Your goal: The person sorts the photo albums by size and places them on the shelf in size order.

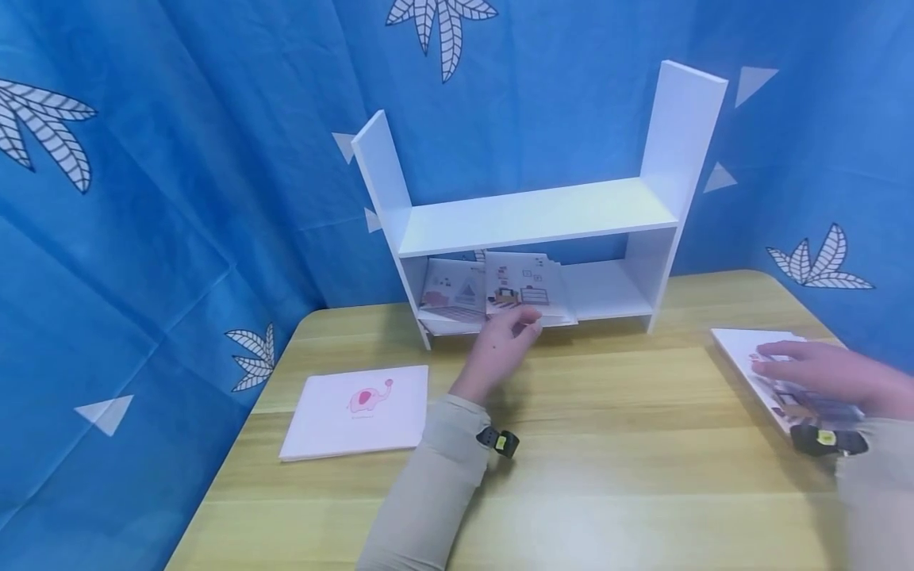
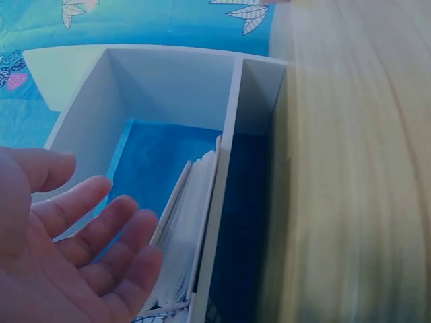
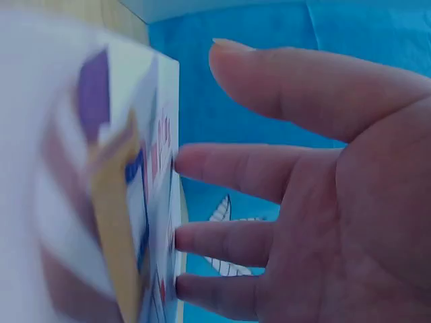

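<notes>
In the head view my left hand (image 1: 498, 349) is in front of the white shelf's lower level, beside two piles of picture booklets lying there. The right pile (image 1: 524, 277) shows a room drawing; the left pile (image 1: 451, 289) is partly covered by it. The left wrist view shows this hand (image 2: 87, 249) with loosely bent fingers and nothing in its palm, near the booklets' edges (image 2: 185, 229). At the table's right, my right hand (image 1: 821, 371) is over another stack of booklets (image 1: 743, 349). Its fingers (image 3: 236, 168) are extended, with their tips at the cover's edge (image 3: 161, 121).
The white shelf (image 1: 535, 216) stands at the back of the wooden table (image 1: 607, 460), with tall side panels. A white booklet with a pink elephant (image 1: 357, 412) lies on the left. Blue leaf-patterned cloth (image 1: 214, 159) hangs behind and beside the table.
</notes>
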Motion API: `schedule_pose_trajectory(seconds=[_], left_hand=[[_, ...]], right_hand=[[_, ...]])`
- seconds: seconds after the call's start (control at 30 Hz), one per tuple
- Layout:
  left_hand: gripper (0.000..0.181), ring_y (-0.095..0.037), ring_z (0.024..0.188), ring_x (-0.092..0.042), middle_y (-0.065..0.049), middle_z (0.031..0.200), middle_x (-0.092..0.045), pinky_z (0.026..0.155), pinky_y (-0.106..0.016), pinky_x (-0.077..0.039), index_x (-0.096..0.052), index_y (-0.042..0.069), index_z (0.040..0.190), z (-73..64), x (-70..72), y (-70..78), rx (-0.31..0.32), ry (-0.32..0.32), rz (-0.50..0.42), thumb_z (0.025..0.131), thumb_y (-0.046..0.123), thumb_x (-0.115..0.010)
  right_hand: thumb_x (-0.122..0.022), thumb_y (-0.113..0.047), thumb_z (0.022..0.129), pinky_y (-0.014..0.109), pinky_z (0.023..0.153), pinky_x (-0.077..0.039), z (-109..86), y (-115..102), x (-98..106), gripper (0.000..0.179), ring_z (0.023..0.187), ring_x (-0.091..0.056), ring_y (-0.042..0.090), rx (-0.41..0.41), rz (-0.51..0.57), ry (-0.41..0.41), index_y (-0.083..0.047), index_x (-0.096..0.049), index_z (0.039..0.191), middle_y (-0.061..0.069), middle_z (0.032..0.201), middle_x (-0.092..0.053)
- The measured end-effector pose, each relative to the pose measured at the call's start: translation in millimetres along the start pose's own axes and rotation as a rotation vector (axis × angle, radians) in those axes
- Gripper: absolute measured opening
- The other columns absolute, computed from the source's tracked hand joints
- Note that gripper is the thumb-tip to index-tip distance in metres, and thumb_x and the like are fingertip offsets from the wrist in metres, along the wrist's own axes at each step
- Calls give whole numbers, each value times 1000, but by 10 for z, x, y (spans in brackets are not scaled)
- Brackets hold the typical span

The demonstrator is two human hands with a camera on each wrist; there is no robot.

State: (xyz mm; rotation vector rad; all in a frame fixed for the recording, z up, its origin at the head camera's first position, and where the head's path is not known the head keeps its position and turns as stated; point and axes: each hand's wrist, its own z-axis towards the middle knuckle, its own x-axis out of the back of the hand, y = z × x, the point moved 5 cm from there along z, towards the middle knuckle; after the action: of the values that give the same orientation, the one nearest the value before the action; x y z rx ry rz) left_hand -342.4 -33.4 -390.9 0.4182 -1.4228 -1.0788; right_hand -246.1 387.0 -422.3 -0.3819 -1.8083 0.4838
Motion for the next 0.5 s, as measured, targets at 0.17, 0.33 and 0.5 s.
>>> schedule_pose_trajectory(seconds=[0.17,0.33,0.5], left_hand=[[35,-14,118,-59,6,130,-64,103,-39,-47,-64,21,133,-4,-111,-12,-11,-84,47,102,35,-59],[35,-17,120,-59,6,132,-64,104,-42,-46,-65,21,132,-28,-204,-35,6,-152,84,102,38,-58],[41,-19,122,-59,6,135,-63,104,-45,-47,-64,23,135,-59,-280,-74,49,-220,133,103,46,-54]], right_hand=[[-56,-37,104,74,97,-33,78,-288,-57,68,127,-29,69,100,-61,32,18,-42,141,45,141,-37],[-61,-35,101,70,96,-40,170,-591,-145,63,125,-42,64,162,-142,34,14,-48,140,41,134,-50],[-64,-43,98,71,97,-39,219,-832,-283,69,125,-46,60,131,-115,-20,7,-49,144,38,136,-52]])
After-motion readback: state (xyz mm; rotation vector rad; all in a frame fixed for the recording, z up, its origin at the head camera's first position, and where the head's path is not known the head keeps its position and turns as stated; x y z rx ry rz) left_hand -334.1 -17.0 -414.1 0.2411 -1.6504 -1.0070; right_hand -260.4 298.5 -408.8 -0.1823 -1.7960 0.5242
